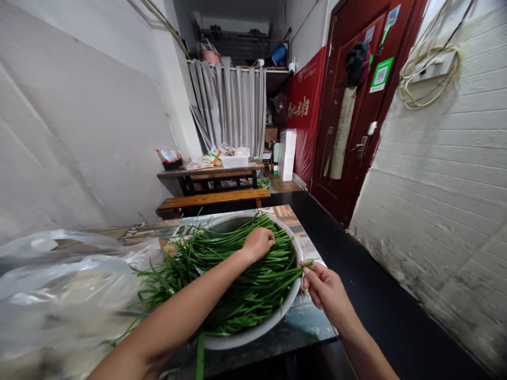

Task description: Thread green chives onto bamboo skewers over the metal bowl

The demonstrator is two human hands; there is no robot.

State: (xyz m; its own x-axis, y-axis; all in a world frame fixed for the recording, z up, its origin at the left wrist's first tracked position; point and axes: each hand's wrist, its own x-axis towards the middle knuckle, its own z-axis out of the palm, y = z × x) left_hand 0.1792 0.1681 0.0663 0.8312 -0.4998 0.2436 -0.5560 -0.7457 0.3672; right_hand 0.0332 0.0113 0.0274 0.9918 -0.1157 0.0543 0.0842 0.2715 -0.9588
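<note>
A large round metal basin [291,311] sits on the table, heaped with long green garlic chives [222,264] whose leaf tips spill over its left side. My left hand [258,244] is over the far part of the heap, fingers curled closed against the stalks; what is inside its grip is hidden. At the basin's right rim, my right hand [325,290] pinches the stalk ends of a few chives between thumb and fingers. Some brownish trimmings [303,287] show beside the rim near that hand.
Clear plastic bags [79,295] with pale contents crowd the table's left side. Beyond the table [312,253] are a wooden bench [214,199] and another table bearing a white container [235,160] and packages. A red door [336,121] and a white brick wall [447,200] stand right.
</note>
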